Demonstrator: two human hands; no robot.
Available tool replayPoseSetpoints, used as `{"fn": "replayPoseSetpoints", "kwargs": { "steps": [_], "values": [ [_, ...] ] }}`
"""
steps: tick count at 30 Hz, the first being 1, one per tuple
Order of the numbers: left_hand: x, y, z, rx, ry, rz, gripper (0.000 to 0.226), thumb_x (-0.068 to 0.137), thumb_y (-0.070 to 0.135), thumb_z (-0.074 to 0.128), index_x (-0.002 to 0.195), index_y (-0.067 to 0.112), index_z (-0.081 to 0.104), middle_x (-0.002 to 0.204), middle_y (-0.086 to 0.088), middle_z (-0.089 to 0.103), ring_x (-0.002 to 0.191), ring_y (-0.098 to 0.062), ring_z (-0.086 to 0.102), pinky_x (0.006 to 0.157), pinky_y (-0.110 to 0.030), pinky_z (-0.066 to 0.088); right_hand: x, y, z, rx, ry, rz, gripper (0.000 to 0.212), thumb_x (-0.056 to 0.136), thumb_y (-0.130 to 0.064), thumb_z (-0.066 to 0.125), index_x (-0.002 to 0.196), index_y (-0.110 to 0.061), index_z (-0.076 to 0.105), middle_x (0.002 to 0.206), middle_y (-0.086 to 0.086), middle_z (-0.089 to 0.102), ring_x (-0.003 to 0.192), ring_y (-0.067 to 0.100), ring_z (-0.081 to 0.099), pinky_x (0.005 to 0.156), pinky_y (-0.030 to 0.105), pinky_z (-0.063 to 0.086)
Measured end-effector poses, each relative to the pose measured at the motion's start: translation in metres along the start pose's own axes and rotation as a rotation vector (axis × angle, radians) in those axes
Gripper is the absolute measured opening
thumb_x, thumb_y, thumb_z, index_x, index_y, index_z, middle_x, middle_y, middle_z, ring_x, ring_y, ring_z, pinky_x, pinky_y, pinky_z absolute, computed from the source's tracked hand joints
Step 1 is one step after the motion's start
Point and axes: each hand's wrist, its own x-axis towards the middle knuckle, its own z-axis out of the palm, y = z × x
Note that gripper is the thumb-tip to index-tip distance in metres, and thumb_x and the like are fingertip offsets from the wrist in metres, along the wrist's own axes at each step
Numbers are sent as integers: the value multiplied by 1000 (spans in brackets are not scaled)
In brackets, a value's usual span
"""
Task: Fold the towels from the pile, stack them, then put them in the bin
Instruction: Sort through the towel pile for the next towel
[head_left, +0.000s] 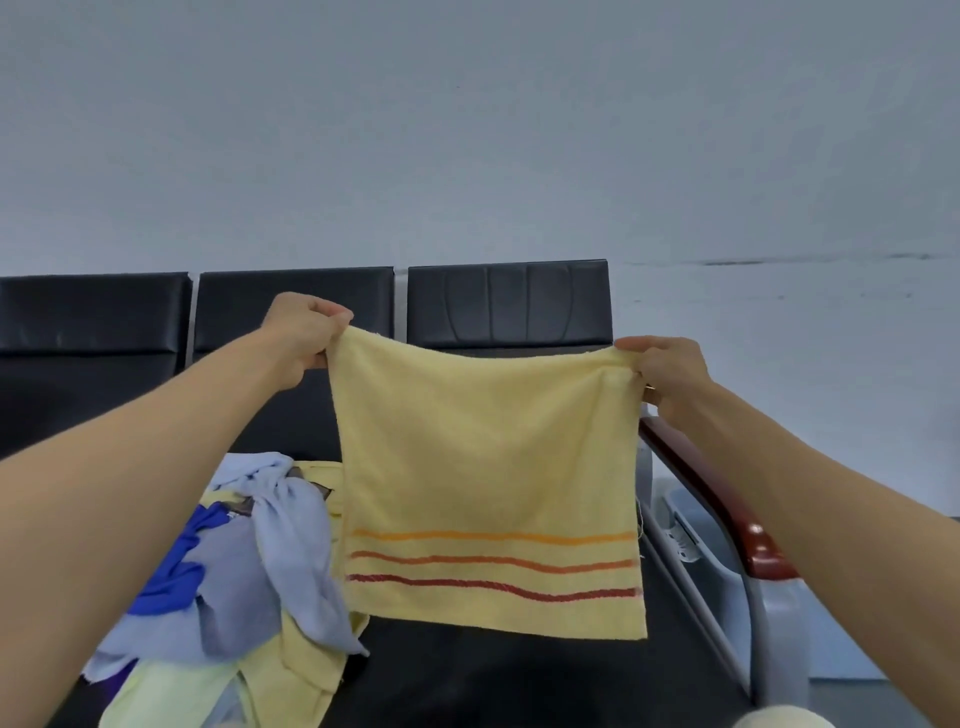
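I saw three black padded backrests (509, 304) in a row on the far side, set against a plain grey wall (467, 130). The black surface (467, 680) lay nearer. Along its right edge ran a reddish-brown armrest (764, 553) on a grey frame (775, 629).

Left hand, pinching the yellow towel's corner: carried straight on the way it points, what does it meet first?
Probably the black padded backrest of the middle seat, directly beyond the left hand; depth is unclear.

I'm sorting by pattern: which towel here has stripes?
The yellow towel held up by the left hand and right hand: three orange-to-red stripes near its bottom edge. The pile shows none.
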Motion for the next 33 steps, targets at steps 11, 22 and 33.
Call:
{"fn": "replayPoseSetpoints", "kwargs": {
  "steps": [11,22,33],
  "values": [
    [-6,-30,1,435,-120,121,23,78,12,78,100,11,73,107,-4,59,108,-22,51,98,-37,43,0,8,-5,-266,102,-191,33,83,2,67,114,-11,70,120,8,61,112,20,56,90,22,42],
    [1,-44,15,596,101,368,28,87,28,70,104,7,73,103,-11,71,90,-24,61,75,-33,45,9,21,0,-591,162,-309,18,95,-15,56,107,-9,68,109,11,64,97,28,60,78,34,46],
    [-4,-65,19,792,-15,435,14,92,9,63,101,5,73,98,-14,70,92,-32,63,84,-41,51,0,32,2,-484,110,-255,9,86,-3,67,94,-6,70,90,5,61,88,20,55,76,26,42]
  ]
}}
